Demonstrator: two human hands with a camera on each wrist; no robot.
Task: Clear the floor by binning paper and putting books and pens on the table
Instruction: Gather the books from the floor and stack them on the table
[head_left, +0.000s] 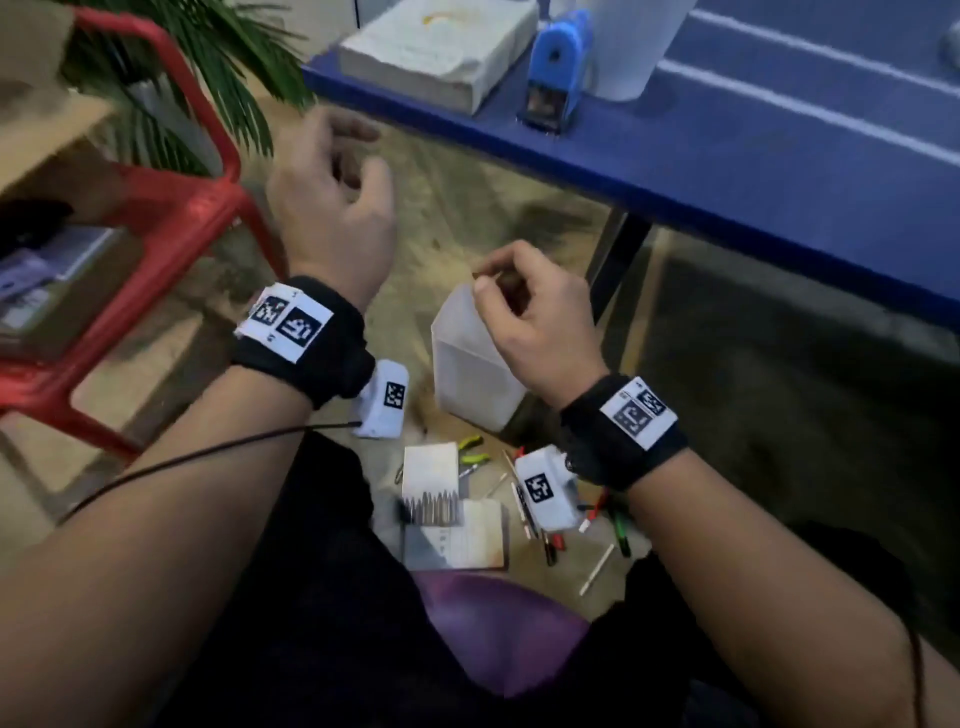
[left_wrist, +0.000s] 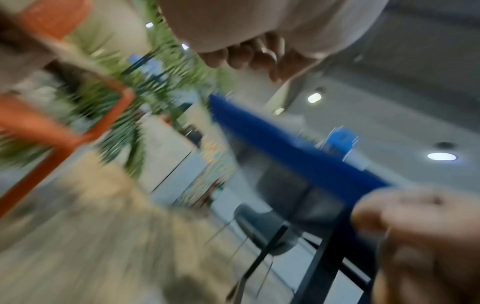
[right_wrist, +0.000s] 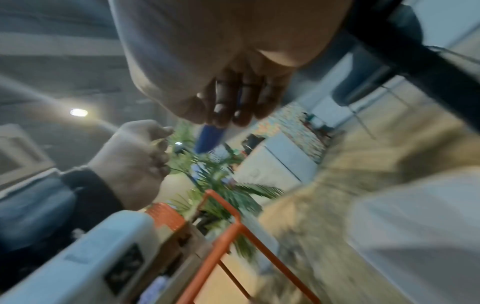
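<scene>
A: Judging from the head view, one thick book (head_left: 441, 52) lies at the blue table's (head_left: 779, 171) near corner; notebooks (head_left: 431, 470) and pens (head_left: 602, 509) are on the floor beside a frosted plastic bin (head_left: 467, 364).

B: The hands?

A: Left hand (head_left: 332, 208) loosely curled, holding nothing. Right hand (head_left: 535, 322) curled, apparently pinching something thin.

B: Left wrist view?

A: Blurred; bare fingertips (left_wrist: 233, 57).

B: Right wrist?

A: Fingers (right_wrist: 221, 111) grasp slim, smooth shafts, probably pens.
</scene>
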